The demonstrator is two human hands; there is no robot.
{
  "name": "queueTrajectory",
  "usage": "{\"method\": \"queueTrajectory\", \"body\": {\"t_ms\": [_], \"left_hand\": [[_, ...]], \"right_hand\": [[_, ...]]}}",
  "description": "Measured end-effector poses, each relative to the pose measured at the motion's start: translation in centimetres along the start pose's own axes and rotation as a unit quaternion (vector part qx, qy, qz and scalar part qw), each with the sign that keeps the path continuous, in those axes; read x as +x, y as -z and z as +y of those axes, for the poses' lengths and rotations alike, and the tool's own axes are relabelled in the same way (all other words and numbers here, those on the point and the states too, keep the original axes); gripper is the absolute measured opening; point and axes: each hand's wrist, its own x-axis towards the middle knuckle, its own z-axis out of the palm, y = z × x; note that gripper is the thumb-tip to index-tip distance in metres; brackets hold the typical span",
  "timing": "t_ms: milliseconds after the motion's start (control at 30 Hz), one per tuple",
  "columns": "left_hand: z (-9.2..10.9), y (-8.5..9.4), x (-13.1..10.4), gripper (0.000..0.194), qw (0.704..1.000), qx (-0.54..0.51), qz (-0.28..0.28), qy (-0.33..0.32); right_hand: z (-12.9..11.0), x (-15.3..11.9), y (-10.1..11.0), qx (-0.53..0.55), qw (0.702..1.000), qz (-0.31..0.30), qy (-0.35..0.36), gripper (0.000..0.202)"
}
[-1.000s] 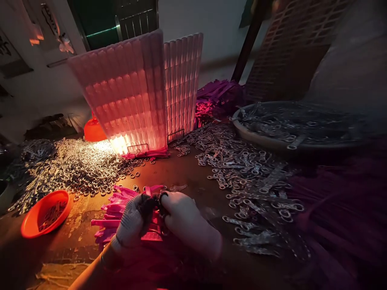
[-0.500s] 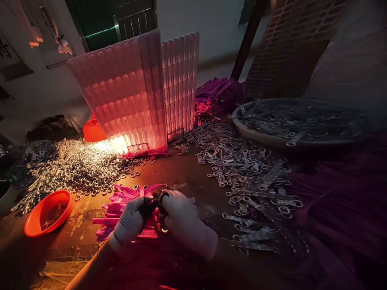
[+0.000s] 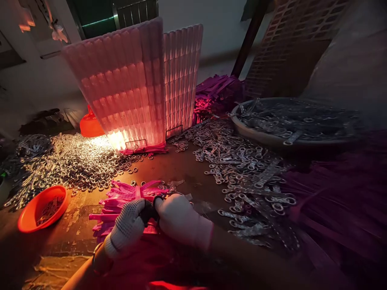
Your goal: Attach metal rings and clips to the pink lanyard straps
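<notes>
While pink straps (image 3: 121,193) lie heaped on the desk (image 3: 163,166), probably for easy reach, the left hand (image 3: 128,226) and right hand (image 3: 180,219) close together above them, fingers curled, grip something too dark to tell.

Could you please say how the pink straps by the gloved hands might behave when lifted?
The pink straps probably flex easily, as they look thin and some bend across others. They're likely light, being narrow and flat. They may slide apart, since they overlap unevenly.
</notes>
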Motion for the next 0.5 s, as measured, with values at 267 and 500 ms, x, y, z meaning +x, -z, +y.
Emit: {"method": "queueTrajectory", "body": {"t_ms": [267, 500], "left_hand": [[-4.6, 6.2, -0.7, 0.028, 0.997, 0.070, 0.024, 0.026], [-9.2, 8.2, 4.2, 0.032, 0.946, 0.325, -0.005, -0.006]], "right_hand": [[3.0, -1.4, 0.1, -0.037, 0.997, 0.002, -0.074, 0.019], [5.0, 4.9, 2.0, 0.004, 1.000, -0.013, 0.024, 0.037]]}}
